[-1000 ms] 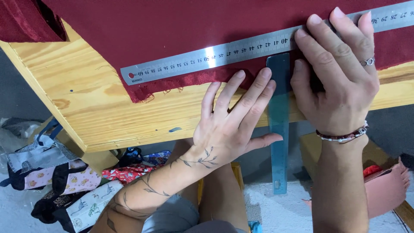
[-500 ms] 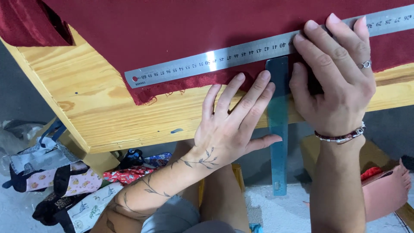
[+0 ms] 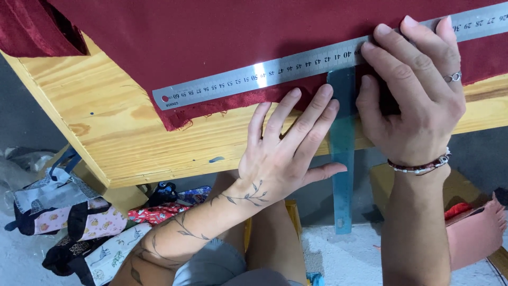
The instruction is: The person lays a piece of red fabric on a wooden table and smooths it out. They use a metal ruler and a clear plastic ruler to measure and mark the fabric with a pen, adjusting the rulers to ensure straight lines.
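1. Head view: the steel ruler [image 3: 317, 61] lies across the dark red fabric [image 3: 222, 32] on the wooden desk [image 3: 121, 132], much as half a second ago; little has shifted.
2. The left hand [image 3: 283, 151] stays spread flat, fingers on the fabric's near edge.
3. The right hand [image 3: 410, 100] keeps pressing, fingers spread, where the ruler meets the blue-green plastic ruler [image 3: 343, 159], which overhangs the near edge; the alignment holds steady.
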